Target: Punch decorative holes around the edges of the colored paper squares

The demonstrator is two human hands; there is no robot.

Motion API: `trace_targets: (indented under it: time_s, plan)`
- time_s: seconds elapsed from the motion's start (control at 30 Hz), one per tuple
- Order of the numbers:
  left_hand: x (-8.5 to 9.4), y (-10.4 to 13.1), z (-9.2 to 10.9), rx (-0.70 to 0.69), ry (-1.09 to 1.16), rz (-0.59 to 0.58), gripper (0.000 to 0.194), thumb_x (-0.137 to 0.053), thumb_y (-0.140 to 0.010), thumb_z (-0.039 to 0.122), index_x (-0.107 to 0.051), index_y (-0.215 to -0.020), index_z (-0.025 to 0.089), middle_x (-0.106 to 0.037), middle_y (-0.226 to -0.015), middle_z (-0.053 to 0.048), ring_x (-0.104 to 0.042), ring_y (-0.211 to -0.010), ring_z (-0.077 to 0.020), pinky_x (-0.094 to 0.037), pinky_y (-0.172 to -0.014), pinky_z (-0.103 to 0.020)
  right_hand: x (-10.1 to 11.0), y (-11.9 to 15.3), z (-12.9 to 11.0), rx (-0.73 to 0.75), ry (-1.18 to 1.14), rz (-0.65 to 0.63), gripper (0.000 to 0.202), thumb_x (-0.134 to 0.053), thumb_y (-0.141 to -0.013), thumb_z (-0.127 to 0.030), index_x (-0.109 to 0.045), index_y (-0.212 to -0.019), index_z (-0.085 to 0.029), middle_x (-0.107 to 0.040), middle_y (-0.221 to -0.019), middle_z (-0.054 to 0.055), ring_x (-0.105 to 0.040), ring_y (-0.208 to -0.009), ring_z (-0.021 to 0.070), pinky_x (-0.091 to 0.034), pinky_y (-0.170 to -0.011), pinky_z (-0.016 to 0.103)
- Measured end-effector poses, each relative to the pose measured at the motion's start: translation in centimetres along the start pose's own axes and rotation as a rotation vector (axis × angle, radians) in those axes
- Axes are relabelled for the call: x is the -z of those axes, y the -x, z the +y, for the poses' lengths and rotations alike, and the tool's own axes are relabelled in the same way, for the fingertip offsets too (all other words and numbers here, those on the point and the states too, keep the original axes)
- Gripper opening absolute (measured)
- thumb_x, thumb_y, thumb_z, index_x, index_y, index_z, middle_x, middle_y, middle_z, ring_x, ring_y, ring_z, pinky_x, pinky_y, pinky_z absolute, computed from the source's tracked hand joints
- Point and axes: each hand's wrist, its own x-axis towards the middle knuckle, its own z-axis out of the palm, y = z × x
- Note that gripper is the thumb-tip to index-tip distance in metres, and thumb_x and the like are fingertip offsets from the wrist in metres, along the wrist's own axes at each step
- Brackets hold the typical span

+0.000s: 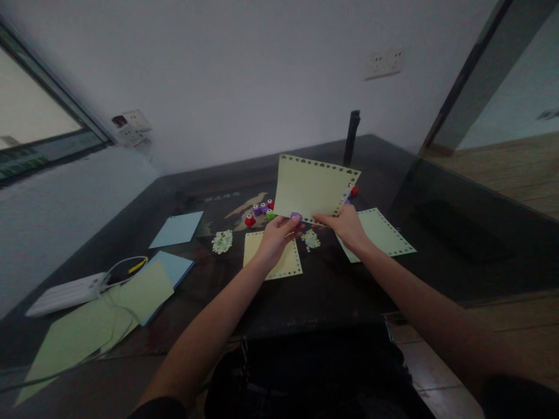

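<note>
A person's two hands hold a pale green sheet above the middle of a dark tabletop, its top and right borders lined with small cutouts. The left hand grips a purple punch at the sheet's lower edge; the right hand pinches the paper near its lower right corner. The sheet is otherwise unsupported: should the right-hand pinch slacken, it could droop or twist, likely setting a hole crooked. A punch placed too close to a finished cutout could tear the thin strip between them. Below, toward the tabletop's near edge, lies a yellow sheet flanked by two piles of paper scraps; a low sweep of either wrist could scatter them. A red punch stands farther back, nearer the wall.
</note>
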Motion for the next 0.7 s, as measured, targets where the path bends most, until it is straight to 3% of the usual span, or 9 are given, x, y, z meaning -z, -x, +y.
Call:
trace_targets:
  time_s: [0.7]
  plan:
    - [0.06, 0.05, 0.17, -0.017, -0.014, 0.014, 0.028, -0.076, -0.065, 0.033, -0.062, -0.081, 0.014, -0.065, -0.087, -0.007, -0.063, -0.081, -0.015, -0.045, -0.072, -0.027, -0.19, 0.1, 0.09, 0.004, -0.057, -0.035, 0.032, -0.072, -0.063, -0.028, -0.069, -0.092, -0.014, -0.071, -0.086, 0.009, -0.067, -0.074, 0.0235, -0.058, -0.064, 0.037]
